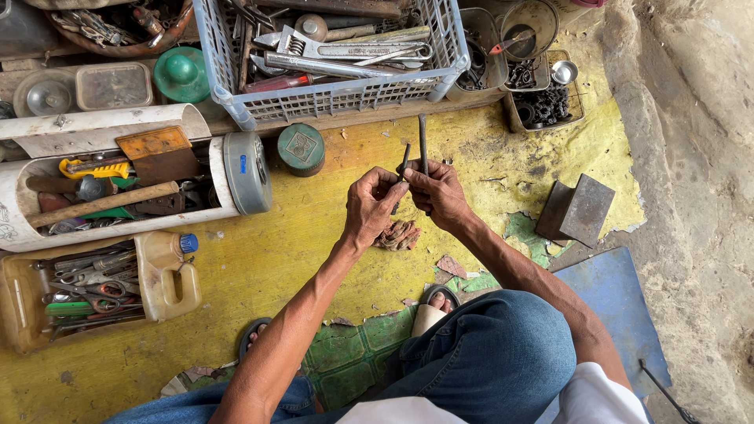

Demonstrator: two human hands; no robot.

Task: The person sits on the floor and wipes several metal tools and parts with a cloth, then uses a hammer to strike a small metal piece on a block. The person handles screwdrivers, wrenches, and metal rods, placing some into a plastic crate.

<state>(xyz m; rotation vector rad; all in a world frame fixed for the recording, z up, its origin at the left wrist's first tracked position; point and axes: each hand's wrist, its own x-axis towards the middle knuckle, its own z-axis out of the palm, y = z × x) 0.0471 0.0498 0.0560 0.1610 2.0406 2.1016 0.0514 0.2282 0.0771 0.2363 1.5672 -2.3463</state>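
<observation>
Above the yellow floor (259,259), both hands' fingers (383,188) pinch thin metal rods (422,141)

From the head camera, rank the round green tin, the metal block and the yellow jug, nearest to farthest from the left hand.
1. Green tin: just up-left of the left hand.
2. Yellow jug: far left, lower.
3. Metal block: right, beyond the right hand; close to the jug's distance.

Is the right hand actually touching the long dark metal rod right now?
Touching. The head view shows the right hand with its fingers closed around the lower part of the metal rod, which sticks up above them.
</observation>
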